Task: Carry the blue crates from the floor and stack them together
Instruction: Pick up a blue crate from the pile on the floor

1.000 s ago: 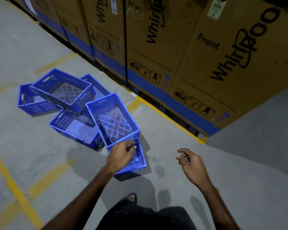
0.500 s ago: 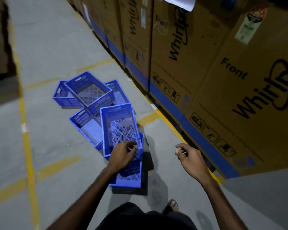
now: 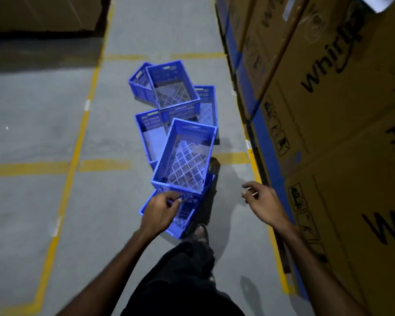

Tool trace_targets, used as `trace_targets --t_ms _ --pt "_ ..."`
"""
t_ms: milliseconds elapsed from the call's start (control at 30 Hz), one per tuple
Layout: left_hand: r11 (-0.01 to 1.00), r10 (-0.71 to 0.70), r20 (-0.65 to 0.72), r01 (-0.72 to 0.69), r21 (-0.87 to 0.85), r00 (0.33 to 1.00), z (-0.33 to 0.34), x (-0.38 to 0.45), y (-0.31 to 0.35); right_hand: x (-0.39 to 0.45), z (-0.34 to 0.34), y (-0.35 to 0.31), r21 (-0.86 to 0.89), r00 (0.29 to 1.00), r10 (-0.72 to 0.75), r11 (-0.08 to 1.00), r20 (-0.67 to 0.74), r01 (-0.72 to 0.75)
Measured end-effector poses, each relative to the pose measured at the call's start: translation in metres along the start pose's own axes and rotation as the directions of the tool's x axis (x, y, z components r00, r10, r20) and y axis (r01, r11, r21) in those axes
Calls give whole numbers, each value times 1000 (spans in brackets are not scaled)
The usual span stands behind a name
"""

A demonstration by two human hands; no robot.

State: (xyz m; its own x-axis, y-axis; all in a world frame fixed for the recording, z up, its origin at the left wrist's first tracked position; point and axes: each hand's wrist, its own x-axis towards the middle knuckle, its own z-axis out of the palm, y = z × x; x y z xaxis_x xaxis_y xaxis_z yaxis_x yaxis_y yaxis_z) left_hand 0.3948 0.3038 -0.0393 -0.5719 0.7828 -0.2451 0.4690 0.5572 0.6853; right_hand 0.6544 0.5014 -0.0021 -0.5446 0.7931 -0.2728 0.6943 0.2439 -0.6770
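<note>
Several blue plastic crates lie in a loose heap on the grey floor. The nearest upper crate (image 3: 185,156) rests tilted on a lower crate (image 3: 183,220). My left hand (image 3: 161,212) grips the near rim of that upper crate. My right hand (image 3: 263,202) hovers to the right of the crates, fingers loosely curled, with a small pale object pinched at the fingertips. Further back sit a flat-lying crate (image 3: 149,133), a raised crate (image 3: 172,87) on top of others, and one more crate (image 3: 138,82) behind it.
Tall brown cardboard appliance boxes (image 3: 328,110) line the right side. Yellow floor lines (image 3: 75,142) mark the aisle. More boxes (image 3: 43,12) stand at the top left. My foot (image 3: 200,232) is next to the lower crate.
The view has swung left so the aisle runs straight ahead. My left hand keeps its hold on the near crate's rim, and my right hand stays beside it.
</note>
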Motion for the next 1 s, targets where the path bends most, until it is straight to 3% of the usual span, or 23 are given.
trace_targets --t_ms 200,467,600,833,1000 --pt "981 -155 -47 149 -121 987 25 43 -20 88 7 2 -122 985 7 992 170 14" --pt "876 -401 -60 363 -318 914 59 111 -44 217 28 -3 -113 958 49 993 284 -18" --pt "779 -546 -65 477 -408 836 69 134 -57 286 37 -2 -117 939 66 993 336 -28" --pt "696 -659 -80 568 -439 748 100 182 -89 436 73 12 -175 901 6 982 433 78" --pt "561 -788 -126 620 -548 602 140 221 -115 542 110 19 -236 860 -109 938 498 256"
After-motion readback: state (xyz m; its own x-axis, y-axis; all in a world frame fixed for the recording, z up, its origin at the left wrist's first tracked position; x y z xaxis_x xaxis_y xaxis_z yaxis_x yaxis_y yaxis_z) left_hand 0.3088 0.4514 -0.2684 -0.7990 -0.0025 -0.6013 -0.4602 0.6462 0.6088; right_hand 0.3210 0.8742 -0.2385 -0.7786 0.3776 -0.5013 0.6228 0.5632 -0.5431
